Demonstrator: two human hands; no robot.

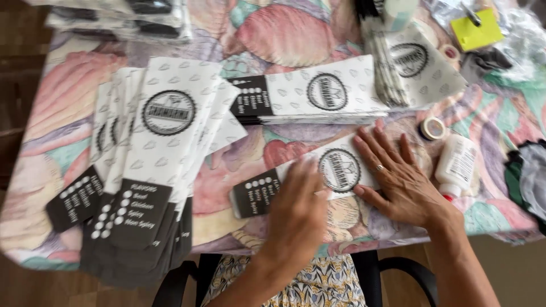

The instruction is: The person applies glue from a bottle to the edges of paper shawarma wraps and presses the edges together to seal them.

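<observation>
On patterned tablecloth (239,187), hands (341,193) flat on paper sleeve (318,176), glue bottle (456,166) beside

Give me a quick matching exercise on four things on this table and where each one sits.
Things:
1. white glue bottle
2. yellow sticky pad
3. tape roll
4. fanned stack of paper sleeves

Places:
A. far right corner of the table
B. left side, hanging over the near edge
C. just right of the right hand
D. beyond the right hand's fingertips, up-left of the bottle

Pairs: 1-C, 2-A, 3-D, 4-B
</observation>
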